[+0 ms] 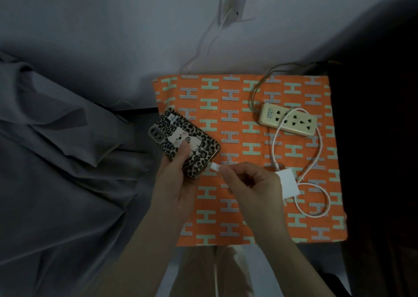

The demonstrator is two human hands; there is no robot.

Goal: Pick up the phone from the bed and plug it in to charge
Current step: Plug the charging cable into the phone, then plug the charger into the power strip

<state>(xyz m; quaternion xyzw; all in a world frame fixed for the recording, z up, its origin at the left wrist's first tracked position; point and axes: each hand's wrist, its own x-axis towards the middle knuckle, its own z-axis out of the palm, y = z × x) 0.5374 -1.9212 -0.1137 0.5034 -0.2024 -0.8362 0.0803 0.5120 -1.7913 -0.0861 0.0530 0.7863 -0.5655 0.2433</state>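
The phone (181, 136), in a leopard-print case with a cartoon animal, lies back-up in my left hand (174, 179), tilted over the left edge of the orange cloth. My right hand (251, 183) pinches the white cable plug (214, 167), which touches the phone's bottom edge. The white cable (316, 161) loops across the cloth to a white charger block (288, 183) lying flat just right of my right hand. A cream power strip (287, 121) sits at the back right, its sockets showing no plug in them.
An orange cloth with green and grey H shapes (237, 106) covers a small table. Grey bed sheets (63, 161) lie crumpled at the left. A wall socket with a plug and thin cord (235, 5) is on the wall above. Dark furniture stands at the right.
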